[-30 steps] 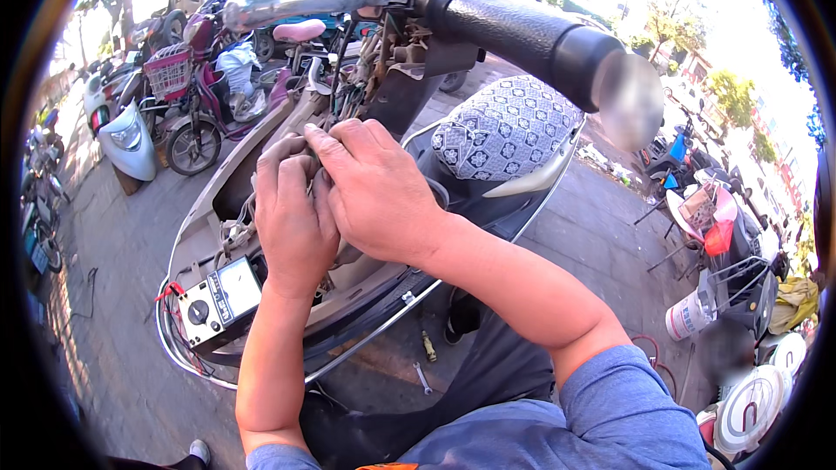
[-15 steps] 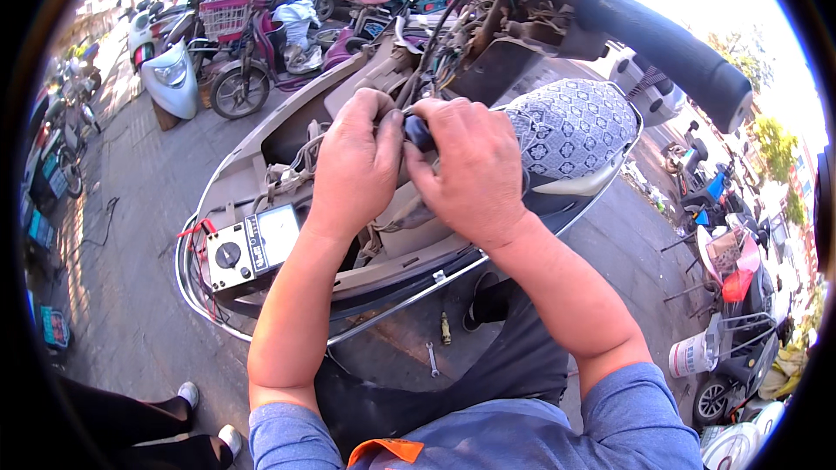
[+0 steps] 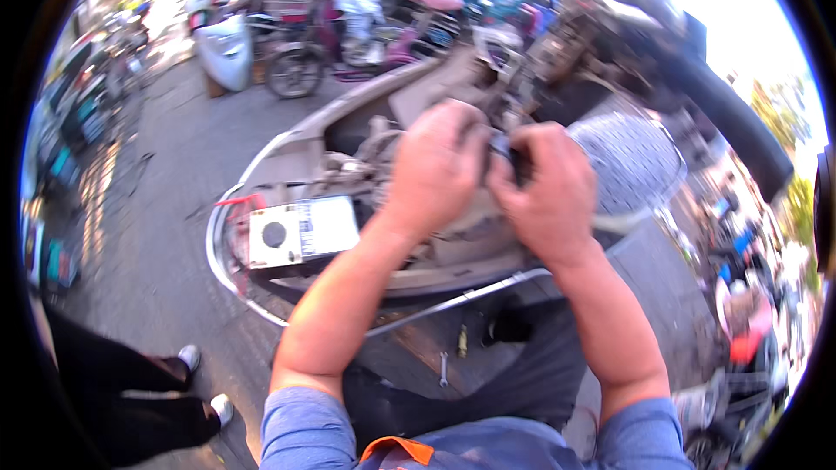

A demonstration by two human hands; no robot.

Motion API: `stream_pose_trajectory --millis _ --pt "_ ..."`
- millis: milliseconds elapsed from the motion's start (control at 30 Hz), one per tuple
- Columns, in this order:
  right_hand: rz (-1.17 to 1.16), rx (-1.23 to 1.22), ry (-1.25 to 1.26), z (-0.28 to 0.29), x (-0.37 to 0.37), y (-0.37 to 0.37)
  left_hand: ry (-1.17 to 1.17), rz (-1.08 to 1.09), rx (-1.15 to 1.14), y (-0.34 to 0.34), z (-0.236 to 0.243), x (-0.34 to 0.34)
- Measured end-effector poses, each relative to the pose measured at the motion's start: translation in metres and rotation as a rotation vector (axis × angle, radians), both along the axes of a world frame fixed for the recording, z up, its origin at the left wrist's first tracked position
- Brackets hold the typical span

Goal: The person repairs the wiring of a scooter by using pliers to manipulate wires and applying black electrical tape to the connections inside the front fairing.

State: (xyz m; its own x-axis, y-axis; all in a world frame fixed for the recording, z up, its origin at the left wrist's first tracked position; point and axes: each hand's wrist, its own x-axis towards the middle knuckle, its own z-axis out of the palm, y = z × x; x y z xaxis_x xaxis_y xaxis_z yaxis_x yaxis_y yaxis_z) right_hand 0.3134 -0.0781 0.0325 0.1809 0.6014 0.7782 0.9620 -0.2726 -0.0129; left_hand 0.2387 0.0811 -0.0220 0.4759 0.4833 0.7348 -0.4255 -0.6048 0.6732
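Over the opened scooter body (image 3: pixel 300 157), my two hands meet with fingers closed. My left hand (image 3: pixel 438 165) pinches from the left, its fingertips hidden behind the knuckles. Opposite it, my right hand (image 3: pixel 550 187) grips a small dark blue part (image 3: pixel 499 144), which shows between the hands and is smeared by motion; its exact kind is unclear. Loose wiring (image 3: pixel 370 152) lies in the body cavity beside my left hand. A white analog multimeter (image 3: pixel 277 235) with red leads rests on the body near my left forearm.
The handlebar grip (image 3: pixel 740 113) juts out at upper right, above a patterned seat-like pad (image 3: pixel 631 161). A wrench (image 3: pixel 444 368) and a small brass-coloured piece (image 3: pixel 462 341) lie on the ground by my legs. Another person's legs (image 3: pixel 131 374) stand at lower left. Parked bikes line the background.
The view has swung, so the scooter and my hands appear further right and the picture is blurred. My hands stay together around the dark blue part.
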Motion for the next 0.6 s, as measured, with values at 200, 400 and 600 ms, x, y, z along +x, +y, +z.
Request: stream_pose_trajectory --millis 200,400,600 --pt "-0.059 0.074 0.237 0.028 -0.001 -0.022 -0.111 -0.045 -0.001 -0.030 0.005 0.011" --pt "-0.002 0.219 0.381 0.036 0.008 0.021 -0.079 0.064 0.093 -0.024 0.008 -0.003" --pt "-0.069 -0.013 0.340 0.049 0.013 0.031 -0.049 0.132 0.134 -0.037 0.012 0.000"
